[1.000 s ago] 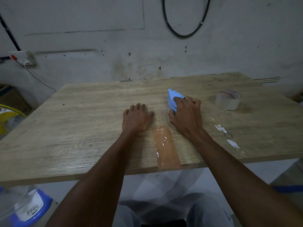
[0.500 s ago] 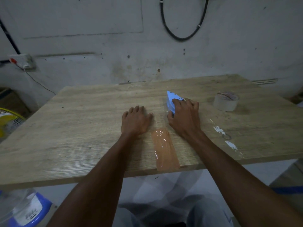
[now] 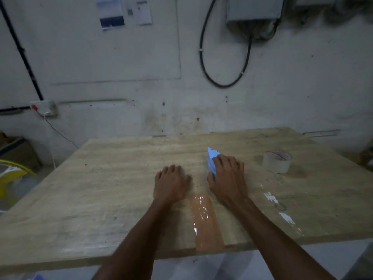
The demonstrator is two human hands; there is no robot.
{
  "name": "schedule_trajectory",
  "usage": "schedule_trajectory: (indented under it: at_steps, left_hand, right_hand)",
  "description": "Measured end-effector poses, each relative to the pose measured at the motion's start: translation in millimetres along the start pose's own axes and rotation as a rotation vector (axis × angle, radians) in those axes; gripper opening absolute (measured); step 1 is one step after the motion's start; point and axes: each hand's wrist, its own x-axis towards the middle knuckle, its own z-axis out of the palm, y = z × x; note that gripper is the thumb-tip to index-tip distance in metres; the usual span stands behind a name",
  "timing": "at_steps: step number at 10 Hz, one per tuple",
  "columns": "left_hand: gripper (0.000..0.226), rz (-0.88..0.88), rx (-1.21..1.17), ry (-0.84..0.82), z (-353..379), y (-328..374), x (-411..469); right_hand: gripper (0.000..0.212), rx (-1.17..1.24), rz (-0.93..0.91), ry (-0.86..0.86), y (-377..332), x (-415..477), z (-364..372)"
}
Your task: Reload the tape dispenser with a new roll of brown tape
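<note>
Wooden bench [image 3: 105, 190], head view, dim light. Right hand [image 3: 228, 178] sits on top of the blue tape dispenser [image 3: 211, 160], palm down, fingers curled over its top and thumb against its near left side; the grip is closed around the dispenser body, not a tight fist. Dispenser rests on the bench, only its blue front end sticks out past the knuckles, pointing away toward the wall. Whatever roll is in it is hidden under the hand, cannot tell.

Left hand [image 3: 171, 182] lies flat on the bench just left of the dispenser, palm down, fingers loosely spread and slightly bent, holding nothing, touching only the wood. The two hands are near each other but apart.

Strip of brown tape [image 3: 205, 221] is stuck flat on the bench between the forearms, running from just below the hands to the near edge and over it. Glossy, wrinkled surface.

Pale tape roll [image 3: 277, 163] stands flat on the bench to the right of the dispenser, well apart from the right hand, untouched. Looks clear or whitish, not brown. White scraps [image 3: 271, 197] are stuck on the wood nearer the right forearm.

Behind: grey wall, black cable loop [image 3: 203, 63] hanging from a box, wall socket [image 3: 43, 107] at left. Yellow fan [image 3: 9, 174] partly seen at far left below bench level.
</note>
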Motion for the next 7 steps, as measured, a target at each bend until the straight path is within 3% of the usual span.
schedule_trajectory:
  at_steps: [3,7]
  left_hand:
    - [0.058,-0.008,-0.013,-0.013,-11.9,2.1,-9.8]
    - [0.078,0.111,0.137,0.328,-61.5,2.0,5.5]
  right_hand:
    - [0.045,0.009,-0.035,-0.061,-4.7,-0.4,-12.7]
    - [0.052,0.035,-0.069,0.0,-3.9,34.8,-44.5]
